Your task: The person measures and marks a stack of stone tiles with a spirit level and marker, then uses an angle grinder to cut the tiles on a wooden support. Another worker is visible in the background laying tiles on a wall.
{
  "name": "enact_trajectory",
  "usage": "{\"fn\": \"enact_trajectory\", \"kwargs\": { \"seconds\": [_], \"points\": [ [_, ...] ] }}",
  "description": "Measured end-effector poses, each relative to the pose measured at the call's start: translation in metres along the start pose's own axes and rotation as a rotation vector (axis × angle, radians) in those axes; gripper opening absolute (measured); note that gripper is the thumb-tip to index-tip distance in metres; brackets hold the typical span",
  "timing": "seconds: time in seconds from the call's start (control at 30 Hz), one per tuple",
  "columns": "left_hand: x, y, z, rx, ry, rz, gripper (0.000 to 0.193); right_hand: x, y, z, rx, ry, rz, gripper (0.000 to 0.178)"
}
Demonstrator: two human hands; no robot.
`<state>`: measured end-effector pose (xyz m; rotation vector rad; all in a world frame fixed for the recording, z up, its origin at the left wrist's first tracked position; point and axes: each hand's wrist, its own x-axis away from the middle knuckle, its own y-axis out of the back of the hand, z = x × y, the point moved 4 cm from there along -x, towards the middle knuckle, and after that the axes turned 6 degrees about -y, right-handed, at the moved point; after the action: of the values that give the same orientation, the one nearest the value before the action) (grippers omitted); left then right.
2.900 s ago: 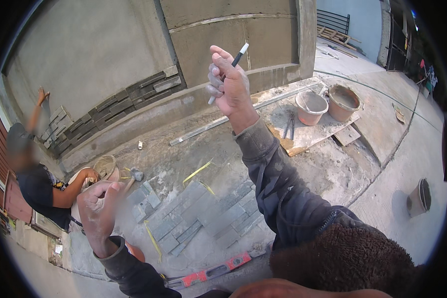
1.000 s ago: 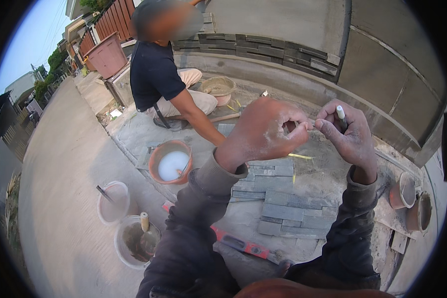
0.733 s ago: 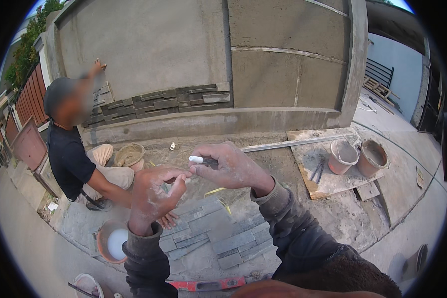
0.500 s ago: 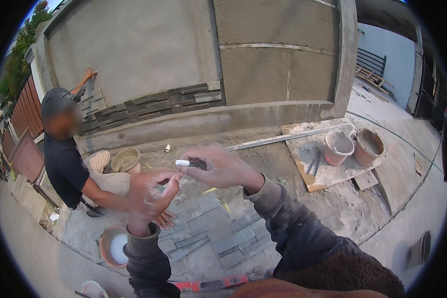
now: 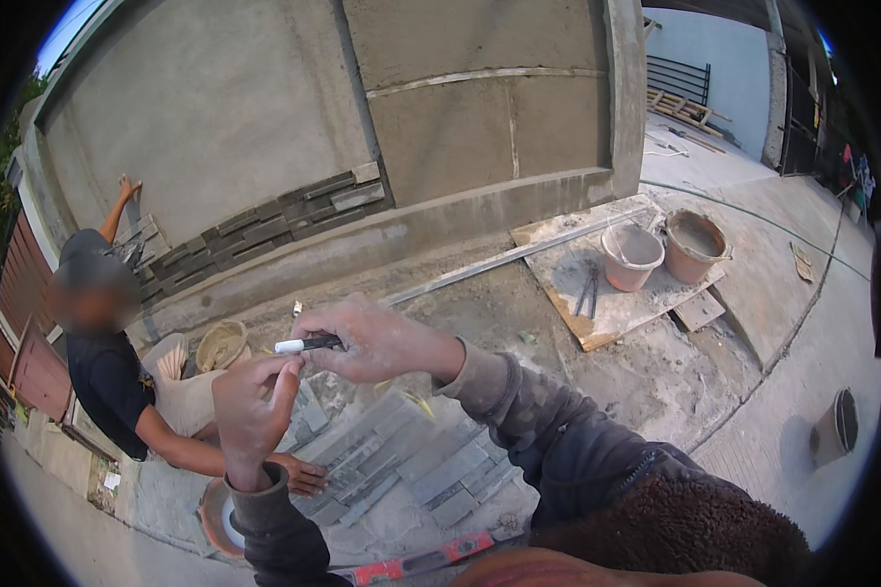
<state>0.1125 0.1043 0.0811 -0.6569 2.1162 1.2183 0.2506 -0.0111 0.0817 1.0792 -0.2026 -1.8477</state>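
My right hand (image 5: 362, 338) is closed around a black marker (image 5: 320, 342), whose white end points left out of the fingers. Just below that white end is my left hand (image 5: 252, 401), its thumb and forefinger pinched together; whether anything sits between them cannot be made out. Beneath both hands, grey stone strips (image 5: 382, 460) lie side by side on the ground. A co-worker (image 5: 103, 372) crouches at the left, one hand against the wall and the other down by the strips.
Dark stone cladding (image 5: 255, 230) lines the foot of the plastered wall (image 5: 206, 108). Two mortar buckets (image 5: 628, 262) stand on a board (image 5: 568, 293) at the right, with a long straight bar (image 5: 480, 269) running to it. A red spirit level (image 5: 421, 563) lies near me.
The view has swung right, so the scene sits further left. Both hands stay close together, and the marker remains in the right one. The co-worker's lower hand now reaches nearer the strips.
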Motion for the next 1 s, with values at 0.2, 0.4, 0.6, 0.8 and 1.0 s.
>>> {"fn": "enact_trajectory", "kwargs": {
  "seconds": [0.2,0.4,0.6,0.8,1.0],
  "points": [
    [0.002,-0.004,-0.001,0.012,0.023,-0.007,0.011,0.003,-0.001,-0.004,0.036,0.016,-0.003,0.020],
    [0.005,-0.006,-0.003,0.029,0.000,-0.018,0.011,0.005,0.000,0.001,0.012,-0.025,0.034,0.020],
    [0.005,-0.003,-0.009,0.010,0.041,0.011,0.011,0.003,-0.005,-0.007,0.060,0.059,-0.030,0.017],
    [0.005,-0.004,-0.003,0.006,0.040,0.006,0.011,0.001,-0.008,-0.006,0.073,0.023,-0.005,0.018],
    [0.010,0.009,0.005,-0.075,-0.007,-0.053,0.012,0.000,-0.019,-0.005,0.070,0.027,-0.030,0.016]
  ]
}}
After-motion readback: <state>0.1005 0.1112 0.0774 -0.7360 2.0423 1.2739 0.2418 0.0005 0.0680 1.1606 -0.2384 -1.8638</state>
